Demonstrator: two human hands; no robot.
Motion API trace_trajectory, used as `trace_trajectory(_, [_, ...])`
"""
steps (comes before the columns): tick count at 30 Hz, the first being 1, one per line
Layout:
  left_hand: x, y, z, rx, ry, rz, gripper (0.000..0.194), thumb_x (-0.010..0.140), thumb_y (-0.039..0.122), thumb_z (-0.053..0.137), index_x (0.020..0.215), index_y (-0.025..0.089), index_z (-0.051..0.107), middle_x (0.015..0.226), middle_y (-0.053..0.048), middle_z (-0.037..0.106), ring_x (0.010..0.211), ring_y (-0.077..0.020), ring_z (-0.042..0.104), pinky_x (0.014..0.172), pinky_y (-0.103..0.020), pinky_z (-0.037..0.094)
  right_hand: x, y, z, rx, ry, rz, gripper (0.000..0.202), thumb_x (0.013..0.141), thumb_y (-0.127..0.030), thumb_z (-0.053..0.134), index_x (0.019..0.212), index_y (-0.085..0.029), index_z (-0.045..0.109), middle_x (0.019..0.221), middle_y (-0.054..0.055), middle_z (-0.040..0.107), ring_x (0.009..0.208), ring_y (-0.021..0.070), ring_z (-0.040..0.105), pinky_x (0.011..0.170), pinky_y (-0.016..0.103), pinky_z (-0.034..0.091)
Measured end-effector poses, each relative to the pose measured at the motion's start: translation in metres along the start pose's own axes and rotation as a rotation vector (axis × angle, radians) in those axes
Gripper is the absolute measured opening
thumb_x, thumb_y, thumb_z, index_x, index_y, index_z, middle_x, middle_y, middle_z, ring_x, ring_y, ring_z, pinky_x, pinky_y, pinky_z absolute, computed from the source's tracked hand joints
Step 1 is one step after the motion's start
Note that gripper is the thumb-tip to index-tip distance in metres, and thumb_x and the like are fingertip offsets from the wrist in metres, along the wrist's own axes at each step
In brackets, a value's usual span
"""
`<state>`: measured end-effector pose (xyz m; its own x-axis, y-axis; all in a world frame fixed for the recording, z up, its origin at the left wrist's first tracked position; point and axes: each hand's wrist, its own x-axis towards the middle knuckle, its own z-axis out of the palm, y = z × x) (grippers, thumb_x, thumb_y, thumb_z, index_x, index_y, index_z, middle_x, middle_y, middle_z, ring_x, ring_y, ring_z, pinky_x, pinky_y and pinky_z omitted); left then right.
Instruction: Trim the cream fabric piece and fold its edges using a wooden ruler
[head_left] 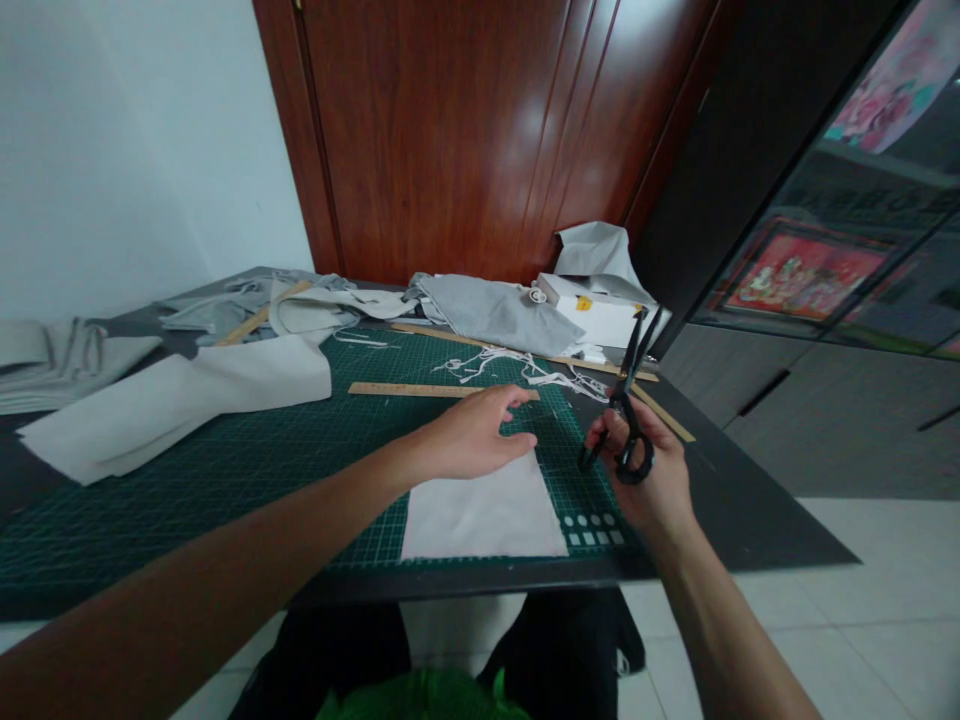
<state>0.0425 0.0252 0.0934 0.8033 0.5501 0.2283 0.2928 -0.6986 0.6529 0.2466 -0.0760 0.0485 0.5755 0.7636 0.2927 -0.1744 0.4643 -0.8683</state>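
A pale rectangle of fabric (pixel 484 515) lies flat on the green cutting mat (pixel 285 480) close to the table's front edge. Over its far end is my left hand (pixel 476 435), fingers curved and thumb apart, with nothing visible between them; whether it touches the cloth I cannot tell. My right hand (pixel 652 460), to the right of the cloth, grips black scissors (pixel 624 400) by the handles. Their blades point up and away from me, slightly parted. Just beyond my left hand a wooden ruler (pixel 405 390) rests on the mat.
Loose white strips (pixel 502 365) lie beyond the ruler. Grey cloth (pixel 499 310) and a white box (pixel 600 310) line the back. At the left are a long pale cloth (pixel 202 395) and folded fabric (pixel 60 365). More wooden strips (pixel 664 412) lie at right, near a dark cabinet (pixel 795 380).
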Motion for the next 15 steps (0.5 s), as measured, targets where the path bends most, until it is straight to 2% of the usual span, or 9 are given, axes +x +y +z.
trace_trajectory(3, [0.009, 0.002, 0.002, -0.058, 0.016, 0.031, 0.048, 0.097, 0.035, 0.064, 0.139, 0.013, 0.059, 0.144, -0.017, 0.067, 0.125, -0.0286, 0.07, 0.1, -0.041, 0.058, -0.002, -0.003, -0.001, 0.031, 0.007, 0.045, 0.038, 0.071, -0.034, 0.092, 0.102, -0.023, 0.073, 0.071, -0.003, 0.071, 0.064, 0.0141, 0.067, 0.061, 0.028, 0.062])
trace_trajectory(6, [0.017, 0.0, -0.006, 0.144, 0.016, 0.023, 0.047, 0.099, 0.032, 0.063, 0.142, 0.015, 0.057, 0.14, -0.015, 0.069, 0.125, -0.0255, 0.069, 0.102, -0.037, 0.055, -0.004, -0.006, -0.002, 0.08, 0.003, 0.125, 0.038, 0.073, -0.03, 0.087, 0.108, -0.025, 0.073, 0.071, -0.004, 0.069, 0.072, 0.0182, 0.071, 0.08, 0.046, 0.069])
trace_trajectory(8, [0.019, -0.007, -0.015, 0.262, -0.016, -0.033, 0.052, 0.096, 0.033, 0.067, 0.142, 0.012, 0.056, 0.135, -0.017, 0.071, 0.122, -0.0295, 0.07, 0.102, -0.041, 0.054, -0.006, -0.008, -0.005, 0.091, -0.033, 0.167, 0.035, 0.077, -0.031, 0.082, 0.111, -0.027, 0.073, 0.072, -0.005, 0.067, 0.078, 0.0204, 0.073, 0.092, 0.055, 0.067])
trace_trajectory(10, [0.017, -0.016, -0.022, 0.332, -0.094, -0.08, 0.06, 0.088, 0.038, 0.075, 0.139, 0.011, 0.059, 0.132, -0.02, 0.072, 0.12, -0.0355, 0.071, 0.098, -0.044, 0.055, -0.007, -0.009, -0.01, 0.064, -0.089, 0.178, 0.033, 0.079, -0.033, 0.076, 0.112, -0.028, 0.073, 0.075, -0.003, 0.068, 0.083, 0.0227, 0.075, 0.1, 0.059, 0.064])
trace_trajectory(13, [0.012, -0.025, -0.023, 0.428, -0.203, -0.123, 0.082, 0.07, 0.04, 0.09, 0.139, 0.009, 0.061, 0.143, -0.025, 0.066, 0.133, -0.0424, 0.063, 0.106, -0.047, 0.051, -0.01, -0.01, -0.016, 0.024, -0.142, 0.187, 0.036, 0.076, -0.028, 0.072, 0.112, -0.028, 0.074, 0.088, 0.002, 0.075, 0.091, 0.025, 0.075, 0.106, 0.062, 0.059])
trace_trajectory(15, [0.011, -0.026, -0.02, 0.485, -0.237, -0.141, 0.088, 0.064, 0.04, 0.094, 0.139, 0.008, 0.061, 0.149, -0.028, 0.061, 0.141, -0.0438, 0.056, 0.114, -0.047, 0.045, -0.011, -0.009, -0.018, 0.031, -0.133, 0.193, 0.041, 0.071, -0.025, 0.076, 0.113, -0.027, 0.075, 0.095, 0.003, 0.076, 0.093, 0.0245, 0.074, 0.108, 0.061, 0.058])
